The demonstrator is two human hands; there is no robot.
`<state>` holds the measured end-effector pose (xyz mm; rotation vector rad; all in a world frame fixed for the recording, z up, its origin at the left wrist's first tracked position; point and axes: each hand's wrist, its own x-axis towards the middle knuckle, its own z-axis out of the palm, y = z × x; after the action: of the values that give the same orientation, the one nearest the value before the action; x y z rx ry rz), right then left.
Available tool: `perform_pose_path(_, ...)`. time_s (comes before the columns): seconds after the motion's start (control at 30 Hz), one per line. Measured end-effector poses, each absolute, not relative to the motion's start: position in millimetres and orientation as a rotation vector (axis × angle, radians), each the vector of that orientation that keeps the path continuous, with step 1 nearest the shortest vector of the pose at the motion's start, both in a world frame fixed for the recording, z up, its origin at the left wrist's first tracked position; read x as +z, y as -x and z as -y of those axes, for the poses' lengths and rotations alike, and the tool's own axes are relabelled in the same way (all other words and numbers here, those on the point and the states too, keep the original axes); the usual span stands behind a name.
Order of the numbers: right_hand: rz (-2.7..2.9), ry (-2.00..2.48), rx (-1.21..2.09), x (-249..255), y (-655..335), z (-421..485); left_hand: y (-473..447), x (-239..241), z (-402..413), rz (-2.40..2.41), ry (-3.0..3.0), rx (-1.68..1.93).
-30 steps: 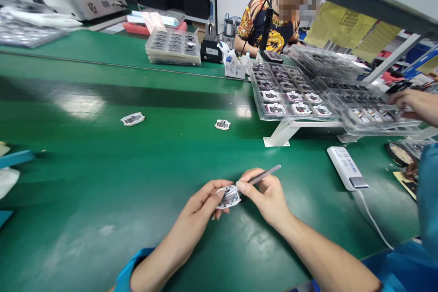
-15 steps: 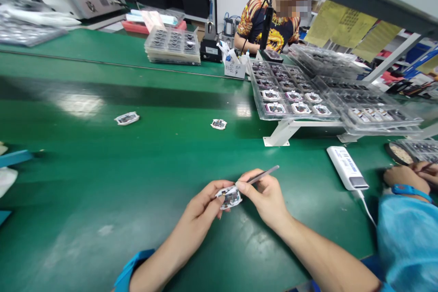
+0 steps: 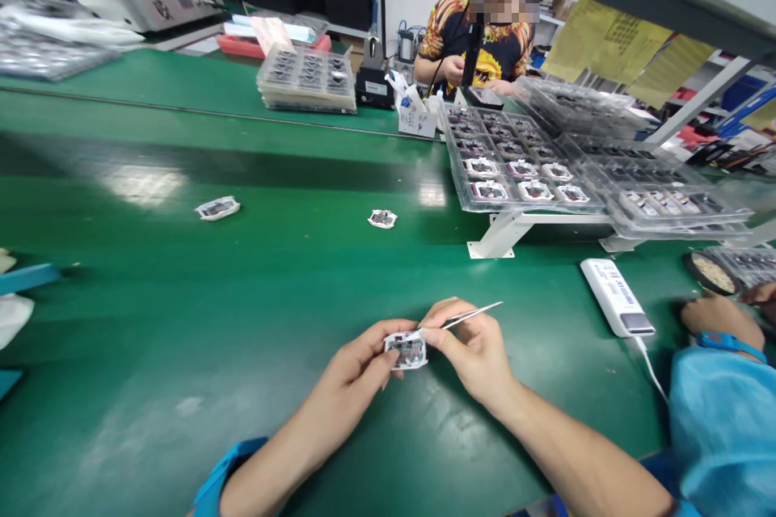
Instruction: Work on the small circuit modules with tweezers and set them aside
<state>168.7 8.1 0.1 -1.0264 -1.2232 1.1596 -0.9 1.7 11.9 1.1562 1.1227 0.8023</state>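
Observation:
My left hand (image 3: 364, 359) is closed on the edge of a small white-framed circuit board unit (image 3: 411, 353), held just above the green table with its electronics facing up. In my right hand (image 3: 470, 343), pinched between thumb and fingers, is a pair of metal tweezers (image 3: 476, 312). Their tips reach the upper edge of the unit; whether they grip a part there is too small to tell. Two similar units lie apart on the table, one at the left (image 3: 218, 208) and one near the middle (image 3: 382, 219).
Clear trays of similar units (image 3: 521, 192) rest on a white metal stand (image 3: 498, 238) at the right. A white power bank (image 3: 617, 297) with a cable lies below it. A co-worker's blue sleeve (image 3: 719, 412) is close on the right; another person (image 3: 440, 36) sits across the table.
The tweezers have turned in my right hand, now showing two separate arms. The held unit has tilted slightly. Across the table, the person's hands have come up into view.

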Motion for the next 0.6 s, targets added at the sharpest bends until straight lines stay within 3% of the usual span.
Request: perform_pose_path(0.6, 1.374, 0.936, 1.119, 1.7, -172.0, -9.9, 9.7, 12.3, -6.6, -1.029, -1.271, 0.732)
